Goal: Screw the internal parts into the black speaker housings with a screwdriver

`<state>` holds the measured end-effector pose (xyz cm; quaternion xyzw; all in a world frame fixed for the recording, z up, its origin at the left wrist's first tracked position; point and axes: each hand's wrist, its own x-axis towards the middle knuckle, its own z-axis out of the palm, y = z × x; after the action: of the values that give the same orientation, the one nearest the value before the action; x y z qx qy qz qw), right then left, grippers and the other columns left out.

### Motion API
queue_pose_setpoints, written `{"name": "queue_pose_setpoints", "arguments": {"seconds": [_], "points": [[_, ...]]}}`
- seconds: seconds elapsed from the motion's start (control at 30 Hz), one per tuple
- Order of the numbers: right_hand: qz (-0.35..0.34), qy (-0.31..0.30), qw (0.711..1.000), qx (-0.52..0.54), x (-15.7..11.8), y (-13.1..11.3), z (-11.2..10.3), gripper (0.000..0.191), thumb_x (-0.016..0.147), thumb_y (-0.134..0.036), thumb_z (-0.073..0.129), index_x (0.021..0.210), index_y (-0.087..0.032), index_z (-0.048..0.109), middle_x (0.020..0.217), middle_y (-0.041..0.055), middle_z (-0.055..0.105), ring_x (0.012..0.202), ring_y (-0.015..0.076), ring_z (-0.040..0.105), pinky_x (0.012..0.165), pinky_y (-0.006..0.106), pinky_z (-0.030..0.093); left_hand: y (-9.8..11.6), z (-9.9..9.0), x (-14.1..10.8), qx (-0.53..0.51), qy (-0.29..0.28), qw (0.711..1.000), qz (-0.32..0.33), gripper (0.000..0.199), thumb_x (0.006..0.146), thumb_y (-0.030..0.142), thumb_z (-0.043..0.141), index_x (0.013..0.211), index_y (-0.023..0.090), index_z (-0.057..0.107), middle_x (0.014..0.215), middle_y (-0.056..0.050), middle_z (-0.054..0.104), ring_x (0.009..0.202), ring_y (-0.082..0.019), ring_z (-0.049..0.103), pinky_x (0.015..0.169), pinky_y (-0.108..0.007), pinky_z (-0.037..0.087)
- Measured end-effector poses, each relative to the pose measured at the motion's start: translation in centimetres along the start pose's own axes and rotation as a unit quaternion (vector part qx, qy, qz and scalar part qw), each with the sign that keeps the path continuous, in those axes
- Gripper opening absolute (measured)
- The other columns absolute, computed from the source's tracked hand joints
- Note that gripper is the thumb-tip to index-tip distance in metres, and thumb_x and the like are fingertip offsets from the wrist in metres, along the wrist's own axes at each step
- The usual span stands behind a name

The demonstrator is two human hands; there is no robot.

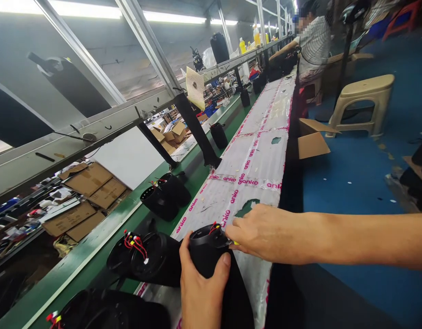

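My left hand [202,285] wraps round a black cylindrical speaker housing [209,260], its open end tilted up. Short red wires show inside that end. Closed at the right side of the housing's rim, my right hand [250,233] grips a small tool [235,243] with a bit of yellow showing; most of it is hidden by the fingers. Just left of my left hand lie more black housings [163,258], with red wires and a white connector [145,261] sticking out. Another black housing [129,313] is at the lower left, partly cut off.
A bench strip covered in film printed "anko" [248,155] runs away beside a green conveyor [104,242]. Further housings [159,201] stand on the green surface. Metal posts [197,132] rise at the left. A person [315,43] sits far along; a stool [363,103] and open carton [312,139] are right.
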<state>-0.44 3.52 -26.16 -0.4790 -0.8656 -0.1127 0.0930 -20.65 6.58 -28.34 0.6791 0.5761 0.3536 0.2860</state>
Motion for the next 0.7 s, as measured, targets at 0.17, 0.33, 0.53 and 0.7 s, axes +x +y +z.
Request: {"name": "queue_pose_setpoints", "arguments": {"seconds": [0.17,0.33,0.53,0.7], "points": [[-0.004,-0.029,0.999,0.015,0.0,0.0,-1.5,0.005,0.094,-0.014,0.058,0.097,-0.018,0.058,0.073,0.0011,0.064,0.052,0.0169,0.056,0.045,0.034,0.016,0.2,0.3,-0.4,0.018,0.008,1.000,0.018,0.088,0.072,0.048,0.071,0.151,0.022,0.041,0.134,-0.014,0.065,0.126,-0.037,0.061,0.109,-0.054,0.043],[-0.019,-0.095,0.995,0.008,0.2,-0.3,-2.4,0.019,0.082,-0.004,0.061,0.095,-0.018,0.060,0.080,0.0026,0.066,0.056,0.0177,0.056,0.043,0.034,0.019,-0.4,0.8,-0.6,0.047,0.045,0.997,0.029,0.088,0.073,0.047,0.071,0.151,0.021,0.040,0.146,-0.017,0.056,0.136,-0.037,0.053,0.111,-0.055,0.041],[-0.035,-0.077,0.996,0.000,0.6,-0.1,-2.5,0.017,0.082,-0.006,0.059,0.093,-0.018,0.061,0.079,0.0016,0.066,0.057,0.0190,0.056,0.044,0.034,0.021,-0.5,0.7,-0.3,0.065,0.044,0.996,0.033,0.088,0.073,0.048,0.072,0.151,0.022,0.039,0.145,-0.016,0.057,0.134,-0.037,0.054,0.109,-0.054,0.043],[-0.029,-0.089,0.995,0.023,1.2,0.1,-2.6,0.015,0.089,-0.006,0.055,0.096,-0.017,0.062,0.081,0.0030,0.069,0.055,0.0177,0.056,0.045,0.033,0.021,-0.6,0.6,-0.1,0.060,0.043,0.997,0.034,0.086,0.074,0.049,0.072,0.149,0.021,0.041,0.144,-0.017,0.057,0.133,-0.038,0.055,0.109,-0.055,0.043]]}}
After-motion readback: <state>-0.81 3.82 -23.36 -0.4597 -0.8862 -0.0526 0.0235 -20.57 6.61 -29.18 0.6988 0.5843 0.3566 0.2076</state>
